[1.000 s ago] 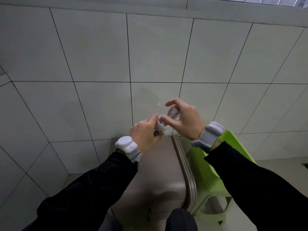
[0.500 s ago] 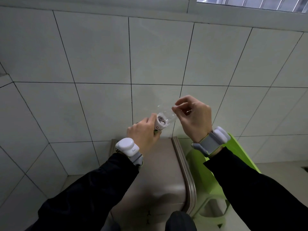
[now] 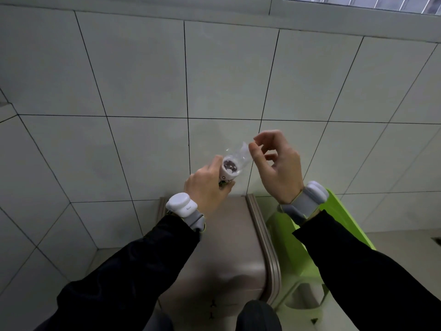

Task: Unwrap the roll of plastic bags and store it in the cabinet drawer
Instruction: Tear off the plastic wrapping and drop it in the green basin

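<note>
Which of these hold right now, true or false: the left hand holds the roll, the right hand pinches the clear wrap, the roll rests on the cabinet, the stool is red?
1. The left hand holds the roll. True.
2. The right hand pinches the clear wrap. True.
3. The roll rests on the cabinet. False: it is held in the air above it.
4. The stool is red. False: it is green.

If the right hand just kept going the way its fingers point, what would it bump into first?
Probably the clear wrapper that its fingertips pinch, then the roll of plastic bags held in the left hand. The right hand points left toward them. Depth is hard to judge from this one view.
</note>
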Demonstrator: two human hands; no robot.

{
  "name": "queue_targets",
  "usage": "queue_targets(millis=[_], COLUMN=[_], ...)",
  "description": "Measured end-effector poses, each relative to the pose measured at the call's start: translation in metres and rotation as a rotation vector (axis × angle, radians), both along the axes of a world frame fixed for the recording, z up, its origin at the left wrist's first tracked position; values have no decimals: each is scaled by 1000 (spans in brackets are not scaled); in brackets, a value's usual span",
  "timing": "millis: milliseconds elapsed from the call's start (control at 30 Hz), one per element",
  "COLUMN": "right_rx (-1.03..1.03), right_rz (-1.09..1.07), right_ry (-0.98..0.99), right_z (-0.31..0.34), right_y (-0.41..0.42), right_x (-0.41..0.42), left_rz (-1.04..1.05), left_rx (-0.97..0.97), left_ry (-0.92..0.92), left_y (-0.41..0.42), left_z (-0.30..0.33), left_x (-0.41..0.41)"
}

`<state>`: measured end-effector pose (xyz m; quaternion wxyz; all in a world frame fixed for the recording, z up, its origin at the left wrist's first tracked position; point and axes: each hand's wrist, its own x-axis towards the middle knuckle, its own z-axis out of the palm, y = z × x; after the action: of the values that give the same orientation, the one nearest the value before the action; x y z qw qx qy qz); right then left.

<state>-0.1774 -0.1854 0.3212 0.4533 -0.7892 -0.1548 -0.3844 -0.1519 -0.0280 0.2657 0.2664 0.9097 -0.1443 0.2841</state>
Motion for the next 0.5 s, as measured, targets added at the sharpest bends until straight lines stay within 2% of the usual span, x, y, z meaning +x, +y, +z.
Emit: queue_targets(millis=[67,133,233,333,500], right_rx=[129,160,26,-157,-195], right_rz=[84,140,222,230,212], right_ry=[76,172,312,355,312], right_z=[-10,-28,-59,-82,-93], right_y=[-1,-3,-8,-8,0], right_x=[3,10,16,19,26], left_rz=[-31,-86,-190,-228,-249], left_rx=[-87,-167,-350,-518,-690], left_ry=[-38,-59,-16,37,67], left_y=[1,4,6,7,7], left_z=[1,3,8,12,19], left_x=[2,5,7,5,3])
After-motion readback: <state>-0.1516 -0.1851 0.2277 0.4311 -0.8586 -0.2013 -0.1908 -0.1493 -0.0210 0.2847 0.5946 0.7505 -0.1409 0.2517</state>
